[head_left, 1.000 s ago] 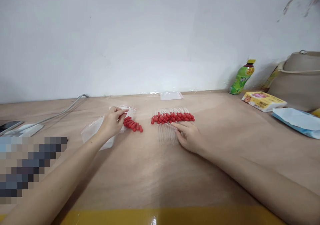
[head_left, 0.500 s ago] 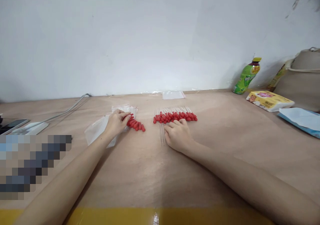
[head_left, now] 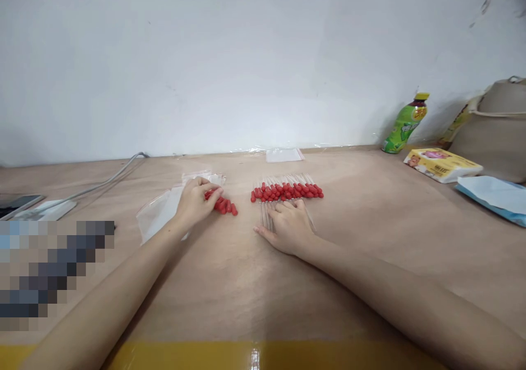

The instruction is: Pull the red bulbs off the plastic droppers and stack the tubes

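Note:
My left hand [head_left: 195, 201] is curled, its thumb and fingers closed on part of a small pile of red-bulbed droppers [head_left: 228, 208]; how many are pinched is hidden. Clear zip bags [head_left: 158, 216] lie under and beside this hand. To the right, a row of droppers [head_left: 283, 192] with red rubber bulbs lies side by side, some thin clear stems pointing toward the wall and others toward me. My right hand [head_left: 291, 226] rests with fingers spread over the near stems, thumb stretched out to the left. The fingertips are just below the red bulbs.
Another clear bag [head_left: 284, 155] lies by the wall. At right are a green drink bottle [head_left: 405, 124], a yellow tissue pack [head_left: 441, 165], a blue-white packet [head_left: 493, 197] and a beige bag [head_left: 491, 134]. A grey cable [head_left: 110, 181] and a phone [head_left: 18, 205] lie at left.
My right thumb has swung out to the left and the hand has opened over the stems, with more stems now showing around it. My left thumb has moved further over the red bulbs.

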`<action>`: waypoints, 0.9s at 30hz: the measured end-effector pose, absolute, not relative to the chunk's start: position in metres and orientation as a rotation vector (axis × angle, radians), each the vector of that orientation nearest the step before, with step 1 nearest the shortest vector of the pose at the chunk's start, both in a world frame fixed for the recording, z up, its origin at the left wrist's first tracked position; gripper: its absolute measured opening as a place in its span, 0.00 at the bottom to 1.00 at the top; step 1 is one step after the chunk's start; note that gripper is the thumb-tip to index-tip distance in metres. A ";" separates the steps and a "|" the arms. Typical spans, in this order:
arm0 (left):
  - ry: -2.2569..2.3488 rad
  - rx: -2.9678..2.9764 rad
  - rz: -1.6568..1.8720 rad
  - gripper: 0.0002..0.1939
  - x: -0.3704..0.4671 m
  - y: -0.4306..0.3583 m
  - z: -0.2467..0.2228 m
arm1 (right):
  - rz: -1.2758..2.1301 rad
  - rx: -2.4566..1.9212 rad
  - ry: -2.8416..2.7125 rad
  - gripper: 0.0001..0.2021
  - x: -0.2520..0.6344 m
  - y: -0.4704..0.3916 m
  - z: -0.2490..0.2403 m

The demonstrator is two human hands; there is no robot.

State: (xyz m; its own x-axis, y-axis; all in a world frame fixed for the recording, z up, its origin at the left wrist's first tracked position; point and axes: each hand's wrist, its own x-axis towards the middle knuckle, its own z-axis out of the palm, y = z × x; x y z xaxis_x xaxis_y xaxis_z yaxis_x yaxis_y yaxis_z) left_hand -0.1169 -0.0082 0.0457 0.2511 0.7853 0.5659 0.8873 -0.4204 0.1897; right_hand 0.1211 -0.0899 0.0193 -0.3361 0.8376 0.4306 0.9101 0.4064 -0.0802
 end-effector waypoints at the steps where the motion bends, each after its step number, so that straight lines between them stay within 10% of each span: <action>1: -1.528 -2.393 -0.850 0.14 -0.109 -0.012 0.046 | -0.241 -1.496 -2.254 0.21 0.122 -0.090 0.019; 12: -1.426 -2.525 -0.437 0.15 -0.043 -0.010 0.043 | -0.304 -1.405 -2.149 0.13 0.156 -0.097 0.017; 27: -1.238 -2.443 -0.907 0.08 -0.069 -0.052 0.041 | -0.348 -1.151 -1.915 0.18 0.184 -0.097 0.001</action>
